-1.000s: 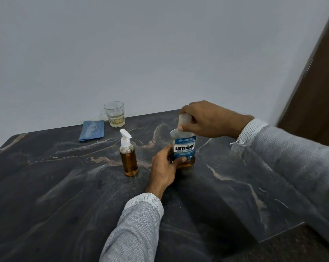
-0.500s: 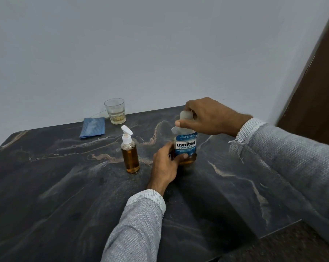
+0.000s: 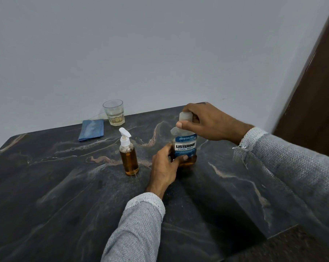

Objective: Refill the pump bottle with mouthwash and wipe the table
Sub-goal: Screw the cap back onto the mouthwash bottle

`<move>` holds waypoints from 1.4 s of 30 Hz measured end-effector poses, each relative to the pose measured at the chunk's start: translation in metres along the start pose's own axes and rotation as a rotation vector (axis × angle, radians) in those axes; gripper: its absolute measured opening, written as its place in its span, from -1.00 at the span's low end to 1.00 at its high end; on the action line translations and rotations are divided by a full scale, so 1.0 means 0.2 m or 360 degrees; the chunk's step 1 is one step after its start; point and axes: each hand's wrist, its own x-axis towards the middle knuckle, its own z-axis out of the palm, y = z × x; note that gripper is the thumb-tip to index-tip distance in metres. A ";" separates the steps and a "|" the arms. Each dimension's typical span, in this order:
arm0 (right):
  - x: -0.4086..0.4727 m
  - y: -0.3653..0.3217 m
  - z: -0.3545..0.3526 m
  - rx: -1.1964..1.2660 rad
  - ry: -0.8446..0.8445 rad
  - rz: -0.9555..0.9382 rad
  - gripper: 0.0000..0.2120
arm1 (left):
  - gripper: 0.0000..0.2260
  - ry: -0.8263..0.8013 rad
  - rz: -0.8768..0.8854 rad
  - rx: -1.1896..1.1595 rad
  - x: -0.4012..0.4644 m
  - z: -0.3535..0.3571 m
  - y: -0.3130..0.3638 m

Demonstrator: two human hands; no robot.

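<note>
So far you look to be at the very start or the very end of the pour, and the frame does not say which: the pump bottle [image 3: 129,159] stands upright on the table [image 3: 65,186] with its pump head on and amber liquid up near its shoulder, while the mouthwash bottle [image 3: 185,146] holds only a shallow amber layer at its base. Your right hand [image 3: 203,121] has its fingers curled round the white cap [image 3: 186,116], pinching it from above; whether you are loosening or tightening I cannot tell. Your left hand [image 3: 166,165] grips the lower body of that bottle, thumb across the label. The pump bottle sits just beside your left hand, apart from it. Wiping seems undone: the folded blue cloth [image 3: 91,129] lies untouched by the glass [image 3: 114,112].
</note>
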 end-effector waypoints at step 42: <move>-0.29 0.28 0.58 0.0995 0.0345 0.0409 -0.58 | -0.23 -0.0330 -0.0014 0.0216 0.01 -0.08 -0.04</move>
